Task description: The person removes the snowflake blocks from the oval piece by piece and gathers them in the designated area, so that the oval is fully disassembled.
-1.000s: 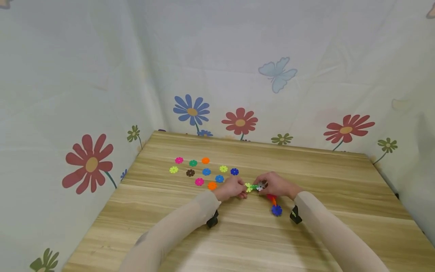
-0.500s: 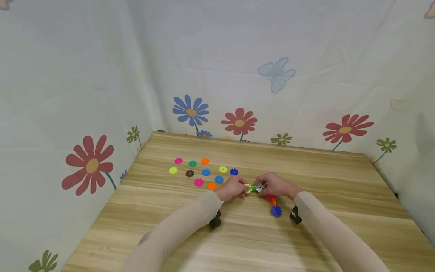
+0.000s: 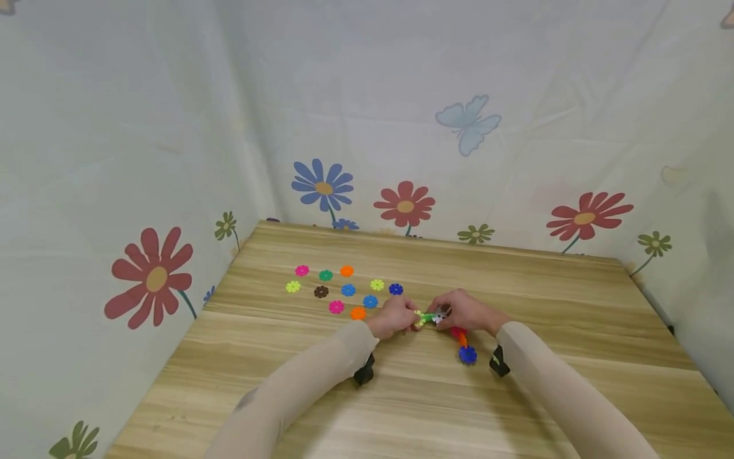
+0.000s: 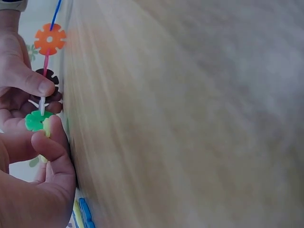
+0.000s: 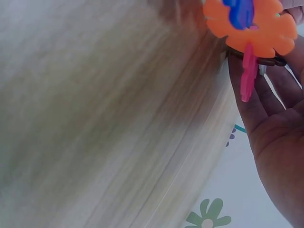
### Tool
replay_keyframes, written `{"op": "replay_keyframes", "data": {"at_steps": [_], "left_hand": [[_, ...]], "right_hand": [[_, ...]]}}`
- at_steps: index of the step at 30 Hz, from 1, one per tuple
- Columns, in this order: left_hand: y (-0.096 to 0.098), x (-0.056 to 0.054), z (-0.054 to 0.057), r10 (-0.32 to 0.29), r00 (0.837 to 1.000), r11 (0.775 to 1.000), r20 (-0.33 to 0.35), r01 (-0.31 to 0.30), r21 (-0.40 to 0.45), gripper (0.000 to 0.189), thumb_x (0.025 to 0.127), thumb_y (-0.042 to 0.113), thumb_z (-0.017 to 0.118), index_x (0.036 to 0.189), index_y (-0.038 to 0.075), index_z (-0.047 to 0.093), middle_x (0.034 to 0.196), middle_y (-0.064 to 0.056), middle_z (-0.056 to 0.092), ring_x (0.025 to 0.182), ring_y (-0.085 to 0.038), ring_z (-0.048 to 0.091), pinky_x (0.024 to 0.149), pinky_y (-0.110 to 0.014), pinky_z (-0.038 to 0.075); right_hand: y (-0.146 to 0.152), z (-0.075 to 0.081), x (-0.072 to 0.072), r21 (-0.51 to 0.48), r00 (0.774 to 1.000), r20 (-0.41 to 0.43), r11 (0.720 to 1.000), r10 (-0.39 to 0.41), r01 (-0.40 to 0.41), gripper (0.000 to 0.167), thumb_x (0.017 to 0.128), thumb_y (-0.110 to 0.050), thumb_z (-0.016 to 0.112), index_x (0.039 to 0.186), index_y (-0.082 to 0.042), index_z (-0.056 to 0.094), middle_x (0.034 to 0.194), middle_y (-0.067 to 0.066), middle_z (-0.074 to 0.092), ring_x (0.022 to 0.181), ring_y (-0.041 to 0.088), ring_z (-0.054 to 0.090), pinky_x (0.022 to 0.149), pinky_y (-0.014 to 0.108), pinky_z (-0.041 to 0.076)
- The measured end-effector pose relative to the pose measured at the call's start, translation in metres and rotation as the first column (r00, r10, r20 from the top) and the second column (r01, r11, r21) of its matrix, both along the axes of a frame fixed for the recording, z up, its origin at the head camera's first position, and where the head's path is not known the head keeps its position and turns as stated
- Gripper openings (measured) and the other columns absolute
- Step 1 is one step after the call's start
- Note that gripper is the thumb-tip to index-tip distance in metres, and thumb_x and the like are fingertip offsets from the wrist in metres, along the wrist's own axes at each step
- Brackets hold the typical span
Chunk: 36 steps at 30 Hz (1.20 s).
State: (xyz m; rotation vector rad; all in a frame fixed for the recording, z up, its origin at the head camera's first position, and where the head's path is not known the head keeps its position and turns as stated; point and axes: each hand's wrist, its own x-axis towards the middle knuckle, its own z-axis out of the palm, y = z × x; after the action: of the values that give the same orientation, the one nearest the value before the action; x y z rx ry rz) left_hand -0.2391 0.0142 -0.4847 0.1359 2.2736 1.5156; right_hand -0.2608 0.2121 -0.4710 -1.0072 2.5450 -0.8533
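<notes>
Both hands hold a chain of notched, flower-shaped plastic discs slotted edge to edge, close over the wooden table. My left hand (image 3: 392,317) pinches the yellow-green disc (image 4: 46,127) at the chain's left end between thumb and finger. That disc meets the edge of a green disc (image 4: 37,120). In my right hand (image 3: 467,311), thumb and fingers grip the chain around a white disc (image 4: 42,105) and a dark brown disc (image 4: 49,78), both partly covered by fingers. From there a pink disc (image 5: 247,78), an orange disc (image 4: 49,39) and a dark blue disc (image 3: 467,355) trail toward the front.
Several loose discs lie flat on the table (image 3: 367,408) left of and behind the left hand, including an orange disc (image 3: 358,313) beside it and a dark blue disc (image 3: 395,289) just behind. A flower-printed curtain (image 3: 367,115) stands behind the table's far edge.
My left hand has shifted slightly right, its fingertips moving onto the yellow-green disc. The right hand and the rest of the chain stay nearly still.
</notes>
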Motion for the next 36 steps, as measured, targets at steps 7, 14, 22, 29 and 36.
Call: {"op": "replay_keyframes", "data": {"at_steps": [7, 14, 22, 29, 36], "left_hand": [[-0.002, -0.003, -0.002, -0.023, 1.0, 0.998, 0.019, 0.022, 0.065, 0.006, 0.087, -0.002, 0.06, 0.093, -0.003, 0.06, 0.075, -0.01, 0.064, 0.058, -0.013, 0.053, 0.05, -0.02, 0.043], [-0.004, -0.007, -0.006, -0.044, 0.998, 0.991, 0.048, 0.037, 0.129, 0.007, 0.088, 0.0, 0.063, 0.094, -0.003, 0.061, 0.077, -0.009, 0.064, 0.063, -0.014, 0.055, 0.056, -0.022, 0.046], [-0.001, -0.002, 0.002, 0.016, 1.0, 0.999, 0.019, -0.016, 0.031, 0.009, 0.086, -0.001, 0.064, 0.095, -0.002, 0.063, 0.08, -0.007, 0.06, 0.064, -0.013, 0.052, 0.056, -0.022, 0.044], [0.0, -0.001, 0.003, 0.021, 1.0, 1.0, 0.021, -0.021, 0.023, 0.005, 0.086, 0.0, 0.063, 0.091, 0.0, 0.062, 0.077, -0.008, 0.062, 0.063, -0.014, 0.054, 0.056, -0.022, 0.045], [-0.006, -0.004, -0.003, -0.011, 0.999, 1.0, -0.039, 0.011, -0.003, 0.011, 0.084, 0.005, 0.07, 0.092, 0.003, 0.063, 0.074, -0.005, 0.065, 0.059, -0.013, 0.058, 0.054, -0.023, 0.047]], "right_hand": [[0.002, 0.0, -0.001, -0.003, 1.0, 0.012, 1.0, -0.004, 0.004, 0.02, 0.076, -0.008, 0.078, 0.094, -0.016, 0.072, 0.09, -0.008, 0.067, 0.084, 0.012, 0.06, 0.074, 0.029, 0.049], [0.003, 0.0, -0.001, 0.002, 1.0, 0.02, 1.0, -0.011, 0.011, 0.02, 0.077, -0.01, 0.079, 0.094, -0.016, 0.071, 0.091, -0.008, 0.067, 0.084, 0.012, 0.06, 0.074, 0.03, 0.05], [0.004, 0.0, -0.001, -0.002, 1.0, 0.02, 1.0, -0.007, 0.007, 0.02, 0.077, -0.01, 0.078, 0.095, -0.016, 0.072, 0.092, -0.007, 0.067, 0.085, 0.013, 0.059, 0.074, 0.029, 0.05], [0.008, 0.0, -0.002, -0.001, 1.0, -0.005, 1.0, -0.015, 0.015, 0.021, 0.076, -0.01, 0.08, 0.094, -0.015, 0.072, 0.091, -0.008, 0.067, 0.084, 0.012, 0.06, 0.073, 0.029, 0.05], [0.01, 0.0, -0.001, 0.005, 0.999, -0.02, 0.999, -0.038, 0.038, 0.022, 0.076, -0.011, 0.08, 0.095, -0.014, 0.071, 0.093, -0.006, 0.066, 0.084, 0.012, 0.059, 0.072, 0.028, 0.05]]}}
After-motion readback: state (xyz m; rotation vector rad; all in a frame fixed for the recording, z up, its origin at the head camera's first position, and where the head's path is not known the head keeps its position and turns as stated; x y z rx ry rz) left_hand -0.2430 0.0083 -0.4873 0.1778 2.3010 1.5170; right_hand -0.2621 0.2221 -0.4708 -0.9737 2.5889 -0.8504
